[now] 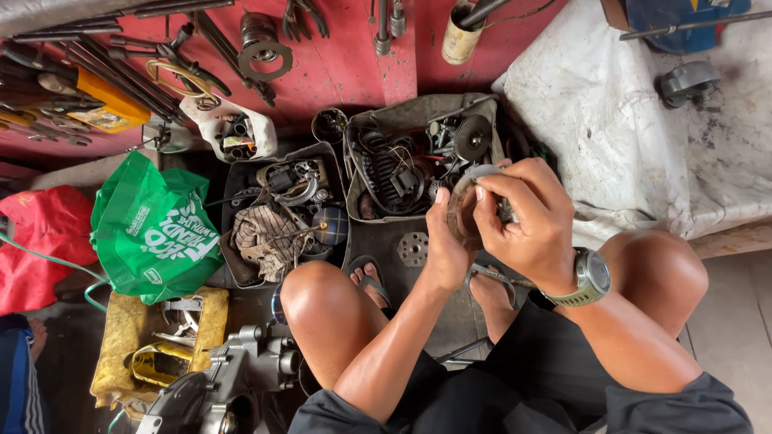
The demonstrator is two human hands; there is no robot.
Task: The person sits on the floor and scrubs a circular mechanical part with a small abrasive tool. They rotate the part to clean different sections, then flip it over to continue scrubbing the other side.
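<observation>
Both hands are gripping a round metal part (465,210) above the parts tray (366,128) — left hand (447,241) cradling its edge, right hand (527,215) pinching the rim — the work apparently midway, with loose pieces lying unfitted.

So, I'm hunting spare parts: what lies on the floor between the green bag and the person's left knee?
Head view: a dark tray of parts and a striped rag.

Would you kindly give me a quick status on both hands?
Left hand and right hand both grip round metal part. Parts tray just behind.
</observation>
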